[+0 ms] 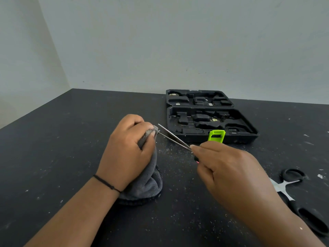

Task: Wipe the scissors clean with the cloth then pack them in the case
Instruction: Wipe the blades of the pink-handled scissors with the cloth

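Observation:
My right hand (226, 168) grips the handles of a pair of scissors (173, 138), whose two thin metal blades are spread apart and point up-left. My left hand (128, 150) holds a grey cloth (147, 182) bunched in its fingers and pinches the tip of the lower blade through it. The cloth hangs down onto the black table. An open black moulded case (210, 118) with a green latch (216, 136) lies behind the hands, near the wall.
A second pair of scissors (295, 191) with black handles lies open on the table at the right, partly behind my right forearm. The black tabletop (71, 139) is speckled with pale dust. A grey wall stands behind the case.

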The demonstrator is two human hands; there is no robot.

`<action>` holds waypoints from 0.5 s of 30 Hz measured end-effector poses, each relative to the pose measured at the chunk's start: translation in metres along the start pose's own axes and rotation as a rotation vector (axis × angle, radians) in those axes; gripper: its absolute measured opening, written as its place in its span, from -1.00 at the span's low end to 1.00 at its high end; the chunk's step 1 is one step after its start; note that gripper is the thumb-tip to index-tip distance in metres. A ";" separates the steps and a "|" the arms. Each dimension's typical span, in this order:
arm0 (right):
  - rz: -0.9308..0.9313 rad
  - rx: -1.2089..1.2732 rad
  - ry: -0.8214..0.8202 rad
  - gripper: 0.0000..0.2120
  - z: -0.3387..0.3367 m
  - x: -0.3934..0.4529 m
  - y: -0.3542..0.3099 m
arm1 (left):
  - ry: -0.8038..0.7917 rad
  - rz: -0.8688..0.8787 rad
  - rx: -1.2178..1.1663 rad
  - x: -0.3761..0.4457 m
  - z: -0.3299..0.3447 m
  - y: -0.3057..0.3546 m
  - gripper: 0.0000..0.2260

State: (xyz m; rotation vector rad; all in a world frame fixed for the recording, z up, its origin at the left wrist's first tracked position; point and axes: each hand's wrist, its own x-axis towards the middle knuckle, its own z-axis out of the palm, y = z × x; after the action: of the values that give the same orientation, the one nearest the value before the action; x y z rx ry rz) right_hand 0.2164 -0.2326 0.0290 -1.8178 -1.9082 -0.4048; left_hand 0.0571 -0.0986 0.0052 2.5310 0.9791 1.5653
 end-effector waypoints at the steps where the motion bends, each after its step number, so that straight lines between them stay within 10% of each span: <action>1: 0.013 0.050 0.000 -0.69 -0.001 -0.001 0.001 | 0.010 -0.035 0.012 0.001 0.000 -0.004 -0.93; 5: 0.216 0.381 0.015 -0.82 -0.008 0.001 -0.003 | 0.130 -0.159 -0.021 0.003 -0.004 -0.008 -0.93; 15: 0.814 1.263 -0.177 -0.85 -0.017 0.011 0.002 | -0.027 0.209 -0.298 -0.010 0.004 0.029 -0.90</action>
State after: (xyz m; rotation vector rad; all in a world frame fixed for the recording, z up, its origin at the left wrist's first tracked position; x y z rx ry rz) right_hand 0.2204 -0.2317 0.0487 -1.4575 -0.8633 1.0219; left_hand 0.0717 -0.1261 0.0044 2.4970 0.4479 1.5801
